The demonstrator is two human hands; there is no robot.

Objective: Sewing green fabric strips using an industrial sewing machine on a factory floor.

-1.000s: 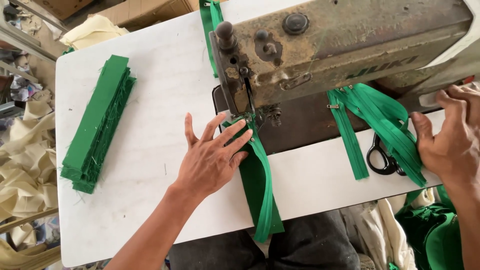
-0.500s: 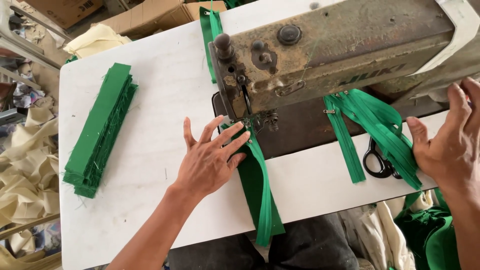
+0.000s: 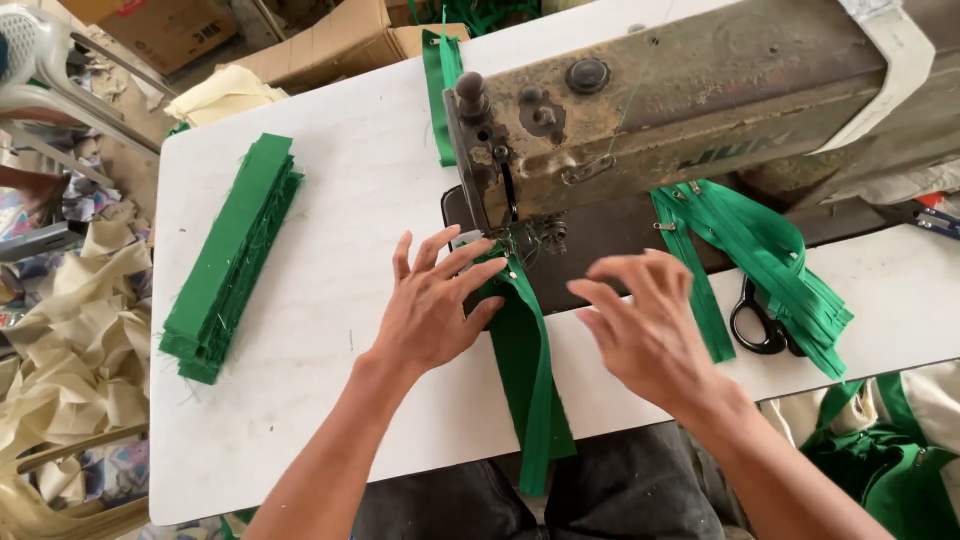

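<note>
A worn industrial sewing machine (image 3: 700, 100) stands on a white table (image 3: 330, 230). A green fabric strip (image 3: 530, 390) runs from under its needle toward me and hangs over the front edge. My left hand (image 3: 435, 305) lies flat with spread fingers on the strip's left side, fingertips by the presser foot. My right hand (image 3: 645, 325) hovers open and slightly blurred just right of the strip, holding nothing.
A stack of green strips (image 3: 235, 255) lies at the table's left. Green zipper pieces (image 3: 770, 260) and black scissors (image 3: 760, 320) sit to the right. More green strip (image 3: 440, 80) trails behind the machine. Cream cloth scraps (image 3: 70, 340) and cardboard boxes (image 3: 330, 45) fill the floor.
My right hand has moved left from the zipper pile at the table's right edge to just beside the strip. My left hand stays flat on the strip.
</note>
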